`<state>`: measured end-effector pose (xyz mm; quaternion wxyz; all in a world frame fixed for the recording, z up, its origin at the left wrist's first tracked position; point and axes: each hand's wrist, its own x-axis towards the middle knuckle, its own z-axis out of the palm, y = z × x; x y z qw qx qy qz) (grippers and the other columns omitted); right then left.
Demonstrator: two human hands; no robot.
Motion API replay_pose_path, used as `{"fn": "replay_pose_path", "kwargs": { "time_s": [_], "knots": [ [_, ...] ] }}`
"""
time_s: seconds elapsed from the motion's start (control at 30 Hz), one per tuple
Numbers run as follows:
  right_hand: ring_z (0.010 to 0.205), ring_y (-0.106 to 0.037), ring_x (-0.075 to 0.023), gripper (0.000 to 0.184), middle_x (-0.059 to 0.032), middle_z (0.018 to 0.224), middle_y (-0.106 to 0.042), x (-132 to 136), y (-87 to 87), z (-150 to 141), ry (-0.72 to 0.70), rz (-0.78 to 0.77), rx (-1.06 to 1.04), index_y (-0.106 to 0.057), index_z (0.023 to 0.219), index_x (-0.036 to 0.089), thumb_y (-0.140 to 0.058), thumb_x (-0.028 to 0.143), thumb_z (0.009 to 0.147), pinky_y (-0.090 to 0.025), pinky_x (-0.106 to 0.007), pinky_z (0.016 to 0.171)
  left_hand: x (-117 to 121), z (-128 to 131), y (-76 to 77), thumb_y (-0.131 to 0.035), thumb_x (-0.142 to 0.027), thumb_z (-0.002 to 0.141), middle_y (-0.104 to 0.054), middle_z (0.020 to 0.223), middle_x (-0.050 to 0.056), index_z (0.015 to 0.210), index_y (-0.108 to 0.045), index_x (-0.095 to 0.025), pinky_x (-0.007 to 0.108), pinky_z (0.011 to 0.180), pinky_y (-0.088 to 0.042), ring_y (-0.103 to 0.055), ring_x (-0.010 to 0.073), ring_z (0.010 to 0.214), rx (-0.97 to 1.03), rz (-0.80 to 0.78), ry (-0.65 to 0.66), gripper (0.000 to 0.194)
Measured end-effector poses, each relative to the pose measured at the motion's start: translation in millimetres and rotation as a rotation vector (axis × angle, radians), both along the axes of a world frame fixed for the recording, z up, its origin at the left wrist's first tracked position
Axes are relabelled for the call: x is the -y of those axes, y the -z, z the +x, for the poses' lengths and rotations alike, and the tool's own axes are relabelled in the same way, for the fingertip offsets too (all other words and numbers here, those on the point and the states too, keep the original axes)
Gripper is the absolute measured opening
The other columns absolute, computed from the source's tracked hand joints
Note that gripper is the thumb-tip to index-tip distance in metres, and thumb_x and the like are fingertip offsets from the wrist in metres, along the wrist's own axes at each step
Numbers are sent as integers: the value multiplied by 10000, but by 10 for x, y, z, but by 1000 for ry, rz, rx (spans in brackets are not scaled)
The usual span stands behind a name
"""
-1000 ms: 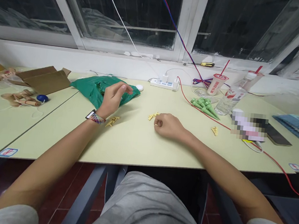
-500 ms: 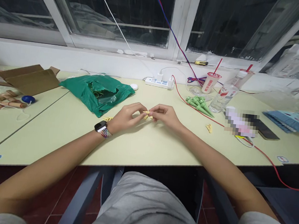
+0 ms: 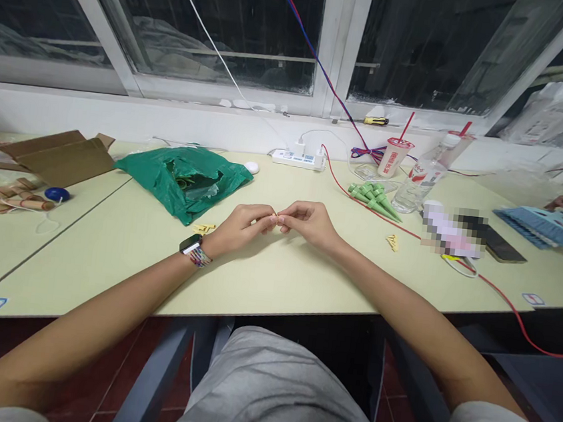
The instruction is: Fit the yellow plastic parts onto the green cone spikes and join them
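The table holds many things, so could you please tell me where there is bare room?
One bare patch of table lies between the green bag, the power strip and the green cones; another lies between the left hand, the right hand and the near edge. It is crowded around the bottle at right and the cardboard box at left.

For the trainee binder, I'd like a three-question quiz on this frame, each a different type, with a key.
1. True or false: the green bag lies to the left of the power strip.
2. Which is closest to the left hand? A) the blue ball; B) the right hand; C) the clear bottle.
3. Fill in: the small pieces near the left wrist are coloured ____.

Key: 1. True. 2. B. 3. Yellow.
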<state>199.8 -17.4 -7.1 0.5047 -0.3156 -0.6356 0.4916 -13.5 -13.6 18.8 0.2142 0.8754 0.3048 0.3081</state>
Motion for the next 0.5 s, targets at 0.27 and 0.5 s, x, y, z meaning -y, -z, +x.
{"fn": "replay_pose_path", "kwargs": {
  "time_s": [0.27,0.5],
  "knots": [
    [804,-707,-185,215,-54,865,-759,37,22,16,35,234,156,-751,853,191,-769,405,855,-580,-338,781,-32,40,45,-524,-542,1028,-577,628,14,704,-605,-200,306,595,-423,-528,163,599,183,-341,44,478],
    [830,-688,-184,180,-55,945,-756,92,-30,50,162,477,309,-755,946,230,-680,393,955,-574,-342,826,-74,36,68,-508,-564,1041,-471,520,-12,615,-514,-208,308,551,-378,-446,140,508,201,-331,-68,555]
  ]
}}
